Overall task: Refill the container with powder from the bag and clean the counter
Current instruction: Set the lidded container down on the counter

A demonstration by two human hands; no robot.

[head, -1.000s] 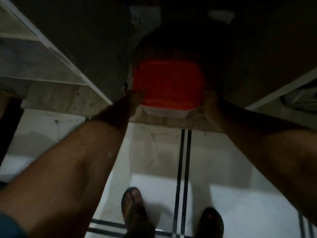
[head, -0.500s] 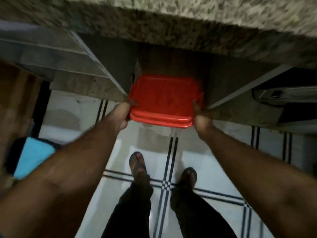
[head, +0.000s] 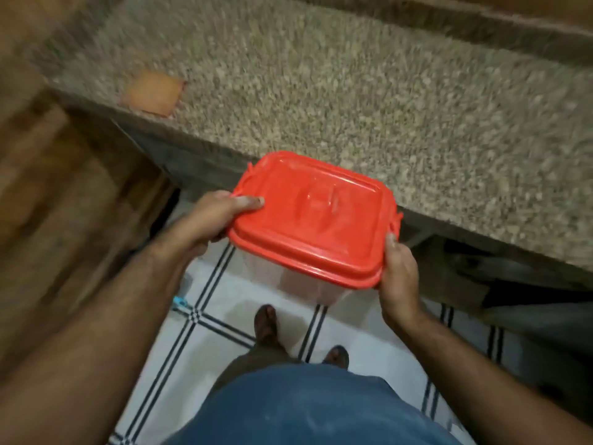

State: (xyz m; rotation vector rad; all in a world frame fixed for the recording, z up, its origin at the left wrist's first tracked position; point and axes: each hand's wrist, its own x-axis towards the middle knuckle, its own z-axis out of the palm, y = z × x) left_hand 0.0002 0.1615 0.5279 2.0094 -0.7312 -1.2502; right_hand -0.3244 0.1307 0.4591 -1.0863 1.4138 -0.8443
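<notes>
Container (head: 308, 284), clear-walled under a red lid (head: 314, 216), sits at frame centre, held off the counter (head: 353, 91), with its far edge overlapping the counter's front edge. Your left hand (head: 211, 216) grips the lid's left rim, thumb on top; your right hand (head: 398, 274) grips the lower-right corner. Bare granite lies beyond and right; an orange item (head: 152, 93), blurred, lies upper left. No writing is legible.

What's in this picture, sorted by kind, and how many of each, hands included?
Hands: 2, the left hand and right hand, both holding the container
Clear container with red lid: 1
Orange object on the granite counter, too blurred to name: 1
Total: 4
</notes>
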